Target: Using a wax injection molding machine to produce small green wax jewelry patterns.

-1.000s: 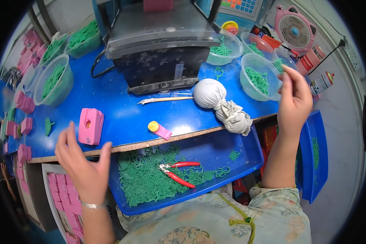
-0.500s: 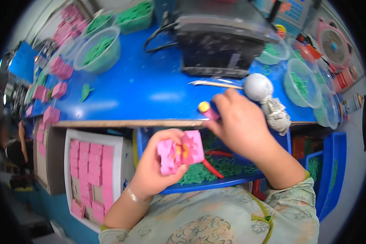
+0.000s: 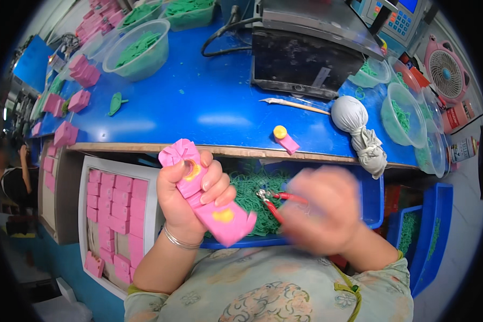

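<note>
My left hand (image 3: 190, 188) grips a pink rubber mold (image 3: 225, 222), folded open into two parts with yellow patches on their inner faces. Smeared by motion, my right hand (image 3: 324, 209) is over the blue tray at the red handles of a pair of pliers (image 3: 272, 203). Its fingers cannot be made out, nor whether they hold the handles. Green rubbery strands (image 3: 247, 185) lie under the pliers in the blue tray (image 3: 374, 196). A small pink block with a round yellow end (image 3: 285, 140) rests near the table's front edge.
On the blue table (image 3: 198, 107) stand a black machine (image 3: 306, 59), a pointed wooden-handled tool (image 3: 295, 105), and a tied grey cloth bundle (image 3: 350, 114). Bowls (image 3: 137, 51) of green pieces line both sides. A white-edged tray (image 3: 150, 214) at left holds several pink blocks. A pink fan (image 3: 445, 70) stands right.
My right hand has let go of the yellow-ended pink block on the table and come down to the pliers. My left hand has tilted the mold, which is now spread wider.
</note>
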A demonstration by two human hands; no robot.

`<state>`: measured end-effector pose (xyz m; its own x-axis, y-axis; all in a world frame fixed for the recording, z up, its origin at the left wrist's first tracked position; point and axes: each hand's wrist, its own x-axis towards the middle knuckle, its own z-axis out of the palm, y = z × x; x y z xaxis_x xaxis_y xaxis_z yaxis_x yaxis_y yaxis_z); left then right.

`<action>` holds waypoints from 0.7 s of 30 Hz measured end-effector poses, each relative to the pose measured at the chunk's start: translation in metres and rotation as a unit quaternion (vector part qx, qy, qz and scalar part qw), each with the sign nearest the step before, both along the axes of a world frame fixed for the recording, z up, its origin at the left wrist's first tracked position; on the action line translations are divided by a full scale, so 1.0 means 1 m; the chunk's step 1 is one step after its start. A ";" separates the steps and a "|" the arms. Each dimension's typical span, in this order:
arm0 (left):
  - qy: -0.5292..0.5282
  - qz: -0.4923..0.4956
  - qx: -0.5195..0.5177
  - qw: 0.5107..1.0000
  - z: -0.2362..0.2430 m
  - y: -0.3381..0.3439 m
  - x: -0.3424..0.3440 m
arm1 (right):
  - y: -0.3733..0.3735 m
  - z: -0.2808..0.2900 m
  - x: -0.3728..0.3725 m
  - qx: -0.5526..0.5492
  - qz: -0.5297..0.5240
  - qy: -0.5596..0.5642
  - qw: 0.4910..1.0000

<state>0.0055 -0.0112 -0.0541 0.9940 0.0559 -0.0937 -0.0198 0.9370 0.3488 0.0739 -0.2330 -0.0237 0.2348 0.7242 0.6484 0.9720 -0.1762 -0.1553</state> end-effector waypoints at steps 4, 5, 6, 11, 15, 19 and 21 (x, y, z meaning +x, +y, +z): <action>-0.022 -0.084 0.026 0.996 -0.010 -0.007 -0.013 | -0.026 0.013 0.044 -0.025 -0.336 0.003 0.941; -0.045 -0.107 0.029 0.993 -0.016 -0.009 -0.014 | -0.031 0.006 0.051 -0.075 -0.380 0.018 0.922; -0.048 -0.122 0.021 0.991 -0.018 -0.011 -0.014 | -0.036 0.005 0.054 -0.061 -0.369 0.069 0.925; -0.048 -0.146 0.031 0.988 -0.016 -0.016 -0.017 | -0.057 0.016 0.037 0.290 -0.228 0.276 0.888; 0.030 -0.095 0.084 0.991 -0.013 -0.022 -0.018 | -0.011 0.024 -0.013 0.114 0.016 0.184 0.976; 0.126 -0.063 0.047 0.989 0.000 -0.031 -0.013 | 0.003 0.001 -0.004 0.075 0.063 0.241 0.965; -0.009 -0.127 0.065 0.990 -0.002 -0.022 -0.014 | -0.009 0.019 0.000 0.225 0.009 0.201 0.953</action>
